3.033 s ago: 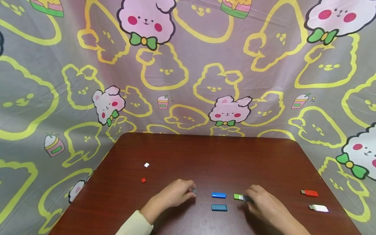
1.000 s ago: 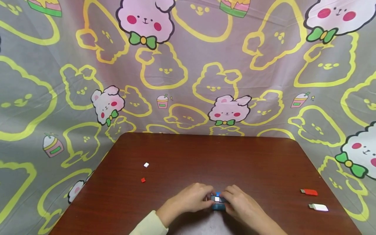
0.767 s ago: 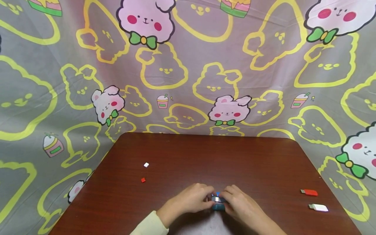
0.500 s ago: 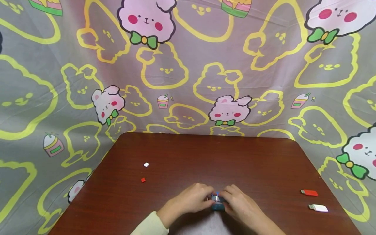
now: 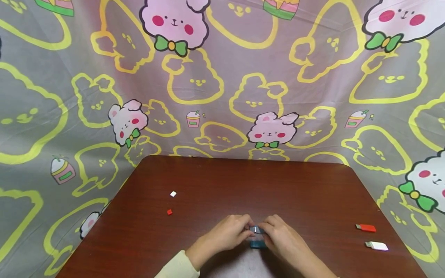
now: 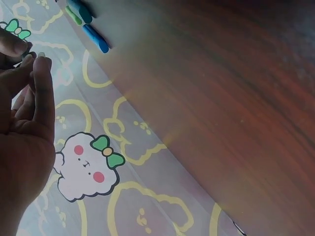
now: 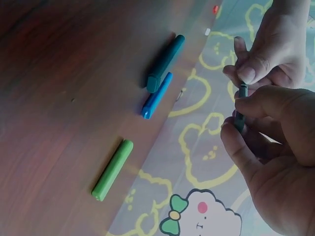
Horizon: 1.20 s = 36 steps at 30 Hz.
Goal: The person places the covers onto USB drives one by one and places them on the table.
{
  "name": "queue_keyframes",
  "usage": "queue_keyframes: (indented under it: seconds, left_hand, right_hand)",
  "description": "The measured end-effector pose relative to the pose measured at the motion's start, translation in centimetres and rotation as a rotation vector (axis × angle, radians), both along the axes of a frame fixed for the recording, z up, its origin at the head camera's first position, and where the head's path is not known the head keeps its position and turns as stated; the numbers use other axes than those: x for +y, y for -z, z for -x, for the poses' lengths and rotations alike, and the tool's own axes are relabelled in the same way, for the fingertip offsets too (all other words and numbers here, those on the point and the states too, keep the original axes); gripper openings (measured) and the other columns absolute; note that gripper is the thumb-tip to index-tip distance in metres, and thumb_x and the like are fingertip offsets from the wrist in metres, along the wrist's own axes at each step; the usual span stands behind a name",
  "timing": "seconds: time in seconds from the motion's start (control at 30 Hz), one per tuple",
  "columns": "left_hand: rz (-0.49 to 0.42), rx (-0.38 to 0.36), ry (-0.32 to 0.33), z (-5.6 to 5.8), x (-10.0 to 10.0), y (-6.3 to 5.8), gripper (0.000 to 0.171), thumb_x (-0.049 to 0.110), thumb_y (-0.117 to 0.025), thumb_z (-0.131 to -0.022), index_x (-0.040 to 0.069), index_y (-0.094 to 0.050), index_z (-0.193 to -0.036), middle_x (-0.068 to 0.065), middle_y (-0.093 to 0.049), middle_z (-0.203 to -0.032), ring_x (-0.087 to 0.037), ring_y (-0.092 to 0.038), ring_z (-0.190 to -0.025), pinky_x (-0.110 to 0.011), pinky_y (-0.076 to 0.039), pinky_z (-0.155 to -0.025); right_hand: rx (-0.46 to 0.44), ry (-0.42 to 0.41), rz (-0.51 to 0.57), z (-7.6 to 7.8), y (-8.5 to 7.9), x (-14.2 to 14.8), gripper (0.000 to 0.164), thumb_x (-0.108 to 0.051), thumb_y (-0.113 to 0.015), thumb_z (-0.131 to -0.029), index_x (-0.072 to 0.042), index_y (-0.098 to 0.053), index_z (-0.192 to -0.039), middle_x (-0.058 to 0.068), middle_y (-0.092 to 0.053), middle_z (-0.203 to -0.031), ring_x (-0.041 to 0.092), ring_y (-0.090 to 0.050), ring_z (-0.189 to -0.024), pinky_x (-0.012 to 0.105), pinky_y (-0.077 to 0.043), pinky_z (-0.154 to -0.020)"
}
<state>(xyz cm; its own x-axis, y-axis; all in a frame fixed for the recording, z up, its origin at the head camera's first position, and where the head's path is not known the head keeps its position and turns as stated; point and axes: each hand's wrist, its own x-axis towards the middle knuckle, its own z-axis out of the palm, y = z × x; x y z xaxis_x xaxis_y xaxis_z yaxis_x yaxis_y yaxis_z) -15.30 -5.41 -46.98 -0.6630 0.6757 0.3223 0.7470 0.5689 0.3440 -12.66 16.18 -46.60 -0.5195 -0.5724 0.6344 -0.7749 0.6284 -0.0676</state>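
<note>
Over the middle of the table's front part, my two hands meet at a dark grey USB flash drive. My right hand pinches its body between thumb and fingers. The left hand pinches the small grey cap at its plug end; fingers cover most of the cap. A thin bright strip of plug shows between the two in the head view. Below the hands lies a teal flash drive. The right wrist view shows a blue flash drive beside it and a green one, both hidden by the hands in the head view.
On the right of the brown table lie an uncapped red flash drive and an uncapped white flash drive. A small white cap and a red cap lie on the left. A patterned cloth hangs behind the table.
The hands, apart 3 seconds ago with the cap in the left and the drive in the right, have come together. The bright plug showing between them has narrowed to a strip. The hands rose slightly.
</note>
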Motion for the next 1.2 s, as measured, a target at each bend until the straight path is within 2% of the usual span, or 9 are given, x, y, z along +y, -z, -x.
queue_keyframes:
  seconds: [0.37,0.8,0.9,1.03,1.2]
  left_hand:
    - [0.042,0.102,0.007,-0.2,0.3,-0.5,0.016,0.023,-0.074,-0.094,0.011,-0.066,-0.101,0.004,-0.071,-0.09,0.0,-0.061,-0.078,-0.008,-0.046,-0.068]
    - [0.101,0.129,-0.005,-0.5,0.3,-0.6,0.016,0.023,-0.075,-0.093,0.013,-0.065,-0.099,0.006,-0.068,-0.087,0.001,-0.058,-0.075,-0.008,-0.045,-0.065]
    - [0.116,0.135,-0.006,-0.5,0.3,-0.5,0.017,0.023,-0.075,-0.092,0.013,-0.064,-0.099,0.007,-0.065,-0.084,0.001,-0.056,-0.073,-0.008,-0.043,-0.063]
    - [0.126,0.12,0.005,-0.6,0.4,-0.5,0.02,0.025,-0.075,-0.093,0.014,-0.064,-0.105,0.008,-0.065,-0.086,0.002,-0.055,-0.075,-0.008,-0.041,-0.063]
    - [0.159,0.027,0.005,-0.6,0.2,-0.6,0.03,0.029,-0.073,-0.094,0.017,-0.063,-0.12,0.013,-0.064,-0.09,0.004,-0.052,-0.078,-0.009,-0.041,-0.065]
  right_hand:
    - [0.047,-0.04,0.015,0.1,0.0,-0.2,0.032,0.003,-0.087,-0.064,-0.006,-0.075,-0.092,-0.005,-0.063,-0.086,0.008,-0.056,-0.081,0.013,-0.048,-0.068]
    - [0.078,-0.032,-0.009,0.2,0.2,-0.1,0.034,0.001,-0.085,-0.061,-0.008,-0.073,-0.091,-0.006,-0.062,-0.087,0.008,-0.055,-0.08,0.014,-0.048,-0.066]
    - [0.044,-0.02,-0.024,0.1,0.1,0.1,0.035,-0.001,-0.087,-0.062,-0.009,-0.072,-0.093,-0.007,-0.063,-0.088,0.008,-0.056,-0.081,0.015,-0.049,-0.066]
    - [-0.062,0.007,-0.039,-0.1,0.0,0.5,0.034,-0.005,-0.088,-0.066,-0.011,-0.072,-0.096,-0.008,-0.063,-0.09,0.007,-0.056,-0.082,0.018,-0.051,-0.065]
    - [-0.127,0.055,-0.063,-0.4,-0.1,1.3,0.031,-0.008,-0.085,-0.069,-0.014,-0.071,-0.096,-0.01,-0.061,-0.09,0.007,-0.053,-0.082,0.022,-0.051,-0.062]
